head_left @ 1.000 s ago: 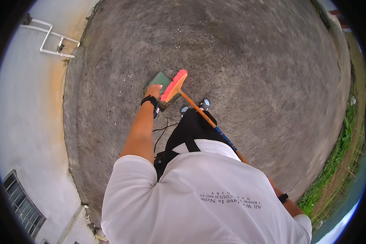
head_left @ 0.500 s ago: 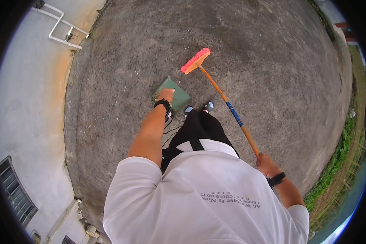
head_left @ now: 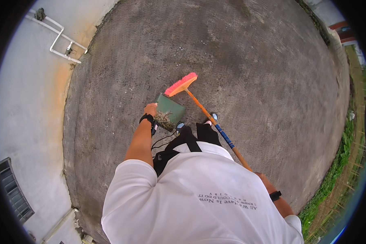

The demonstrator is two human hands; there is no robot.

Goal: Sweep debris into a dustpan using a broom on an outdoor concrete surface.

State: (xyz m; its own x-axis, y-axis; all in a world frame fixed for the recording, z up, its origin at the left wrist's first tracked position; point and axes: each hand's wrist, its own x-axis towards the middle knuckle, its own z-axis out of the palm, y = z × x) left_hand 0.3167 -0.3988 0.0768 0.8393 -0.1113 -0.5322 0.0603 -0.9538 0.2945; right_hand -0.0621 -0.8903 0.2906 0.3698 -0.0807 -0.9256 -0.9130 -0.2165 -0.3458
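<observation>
My left hand (head_left: pixel 150 109) is closed at the left side of a green dustpan (head_left: pixel 171 108), which sits low by my feet. A heap of dry leaf-like litter (head_left: pixel 164 120) lies in the pan's near end. My right hand (head_left: pixel 265 179), partly hidden by my shirt, grips the upper end of a broom (head_left: pixel 200 105) with an orange pole and blue wrapping. The broom's pink-bristled head (head_left: pixel 181 84) is at the far edge of the dustpan; whether they touch I cannot tell.
My shoes (head_left: pixel 180 126) stand just right of the pan on rough grey concrete (head_left: pixel 248 81). A black cord (head_left: pixel 162 143) hangs near my left leg. A white wall (head_left: pixel 24 105) with white pipes (head_left: pixel 57 38) runs along the left. Green plants (head_left: pixel 335 166) border the right.
The broom head has come nearer and leftward, up to the dustpan. My left hand has shifted left and nearer, showing more of the litter. My right hand has moved closer to my body.
</observation>
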